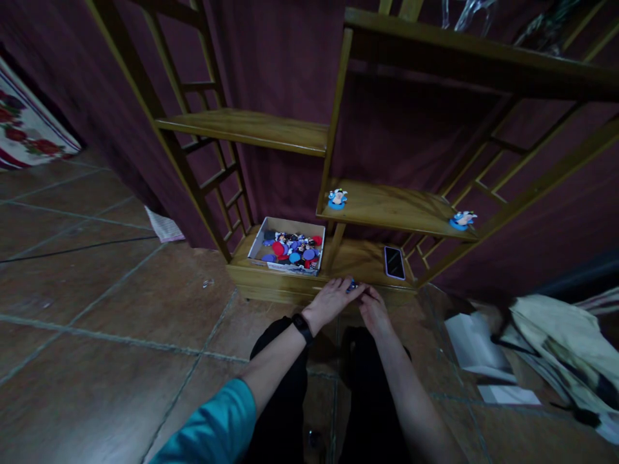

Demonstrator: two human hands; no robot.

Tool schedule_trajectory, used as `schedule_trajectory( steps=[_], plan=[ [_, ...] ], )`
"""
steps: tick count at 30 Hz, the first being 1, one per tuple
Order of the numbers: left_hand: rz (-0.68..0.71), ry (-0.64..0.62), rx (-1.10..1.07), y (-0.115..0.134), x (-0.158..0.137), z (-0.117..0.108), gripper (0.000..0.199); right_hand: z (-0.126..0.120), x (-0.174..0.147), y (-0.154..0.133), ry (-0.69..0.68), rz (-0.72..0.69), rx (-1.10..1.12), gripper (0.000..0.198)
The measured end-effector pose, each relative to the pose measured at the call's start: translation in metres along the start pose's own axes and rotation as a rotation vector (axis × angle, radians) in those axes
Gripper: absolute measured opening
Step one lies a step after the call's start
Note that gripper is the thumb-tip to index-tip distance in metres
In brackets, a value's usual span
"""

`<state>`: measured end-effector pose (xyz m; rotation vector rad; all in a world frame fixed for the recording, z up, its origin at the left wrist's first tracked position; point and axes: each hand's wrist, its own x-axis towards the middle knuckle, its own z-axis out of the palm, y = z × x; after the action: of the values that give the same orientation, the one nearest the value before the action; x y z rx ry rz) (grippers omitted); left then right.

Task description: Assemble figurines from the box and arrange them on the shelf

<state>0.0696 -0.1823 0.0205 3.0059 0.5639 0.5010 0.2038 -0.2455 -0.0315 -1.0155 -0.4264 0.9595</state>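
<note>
My left hand [333, 299] and my right hand [374, 309] meet in front of the low wooden shelf. Between their fingers is a small blue figurine [353, 285], mostly covered by the left fingers. Both hands are closed around it. A white cardboard box [261, 233] of jumbled figurines with red, purple and blue round bases stands on the bottom shelf, left of my hands. Two figurines on blue bases stand on the shelf above: one figurine [337, 199] at its left end, another figurine [463, 220] at its right end.
A phone [394, 263] lies on the bottom shelf [358, 254] at right. The upper left shelf board [251, 126] juts above the box. Pale bags [556, 335] and a white sheet [478, 345] lie on the tiled floor at right. A cable [82, 247] crosses the floor at left.
</note>
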Motion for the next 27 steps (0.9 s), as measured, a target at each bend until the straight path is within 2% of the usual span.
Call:
schedule_trajectory(
  steps=[27],
  plan=[
    [0.000,-0.004,0.058,0.013,-0.014,-0.002,0.057,-0.004,-0.005,0.004,-0.019,0.045,-0.002,0.017]
  ],
)
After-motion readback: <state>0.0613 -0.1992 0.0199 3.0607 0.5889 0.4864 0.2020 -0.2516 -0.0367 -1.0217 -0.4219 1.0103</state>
